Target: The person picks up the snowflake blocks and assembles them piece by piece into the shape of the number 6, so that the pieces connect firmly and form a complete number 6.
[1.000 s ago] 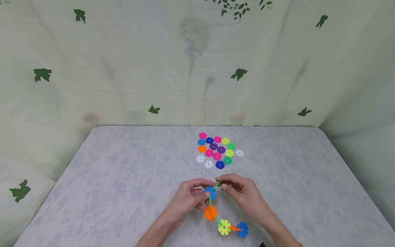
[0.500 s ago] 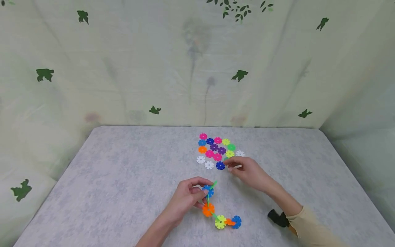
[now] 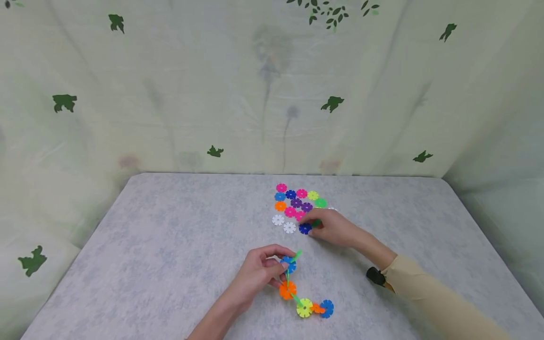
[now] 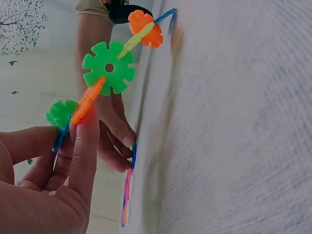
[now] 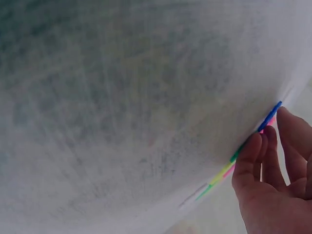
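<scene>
My left hand [image 3: 263, 274] pinches the blue snowflake disc [image 3: 290, 265] at one end of a chain of interlocking plastic discs. A green disc [image 3: 297, 255] is slotted into it above. Below hang an orange disc [image 3: 287, 290], a yellow disc [image 3: 304, 308] and another blue disc [image 3: 327, 308], joined by edge-on green and orange discs. In the left wrist view the chain's green disc [image 4: 108, 67] shows its face. My right hand [image 3: 333, 227] is at the near edge of the loose discs, its thumb and finger pinching a dark blue disc [image 3: 305, 228] that lies at the table top.
Loose discs lie at the back centre: pink [image 3: 281, 188], purple [image 3: 296, 203], orange [image 3: 280, 206] and white [image 3: 289, 227] among others. The right hand partly covers a green disc [image 3: 316, 223]. A grey table [image 3: 178, 236] meets a leaf-patterned curtain [image 3: 191, 94] behind. A black wrist device [image 3: 376, 276] is on the right forearm.
My right hand has left the green disc at the chain's top, reached forward to the loose discs and closed its fingers on the dark blue one. The left hand keeps its hold, nearly still.
</scene>
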`<state>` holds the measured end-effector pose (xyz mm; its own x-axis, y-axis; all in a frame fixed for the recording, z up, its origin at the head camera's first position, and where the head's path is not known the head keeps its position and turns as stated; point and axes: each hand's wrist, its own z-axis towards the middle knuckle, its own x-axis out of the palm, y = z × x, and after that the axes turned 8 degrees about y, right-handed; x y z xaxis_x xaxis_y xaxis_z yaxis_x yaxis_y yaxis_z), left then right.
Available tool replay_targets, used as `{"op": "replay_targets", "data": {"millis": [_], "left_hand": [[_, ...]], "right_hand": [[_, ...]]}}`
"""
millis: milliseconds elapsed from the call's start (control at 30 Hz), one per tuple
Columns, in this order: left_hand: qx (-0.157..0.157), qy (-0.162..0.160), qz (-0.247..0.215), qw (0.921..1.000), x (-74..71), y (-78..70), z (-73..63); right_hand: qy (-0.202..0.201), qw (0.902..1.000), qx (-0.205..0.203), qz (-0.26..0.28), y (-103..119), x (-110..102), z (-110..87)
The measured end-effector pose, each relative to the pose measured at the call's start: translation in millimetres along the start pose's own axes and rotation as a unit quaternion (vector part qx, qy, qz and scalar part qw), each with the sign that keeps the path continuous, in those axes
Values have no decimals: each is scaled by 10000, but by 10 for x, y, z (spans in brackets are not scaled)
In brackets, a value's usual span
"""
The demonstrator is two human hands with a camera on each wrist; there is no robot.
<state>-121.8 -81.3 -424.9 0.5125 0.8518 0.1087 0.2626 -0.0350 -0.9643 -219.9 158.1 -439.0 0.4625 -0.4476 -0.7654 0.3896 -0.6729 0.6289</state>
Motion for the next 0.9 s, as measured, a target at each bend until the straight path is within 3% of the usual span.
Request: {"op": "replay_targets", "data": {"millis": [567,900], "left_hand": [[-114,-27,-27,9999,-3,25,22],[-174,-23,59,9998,-17,49,31]], "right_hand": [[346,9992,-182,-33,-96,-57,31],[309,9991,-176,217,-78,-93,-29]]}}
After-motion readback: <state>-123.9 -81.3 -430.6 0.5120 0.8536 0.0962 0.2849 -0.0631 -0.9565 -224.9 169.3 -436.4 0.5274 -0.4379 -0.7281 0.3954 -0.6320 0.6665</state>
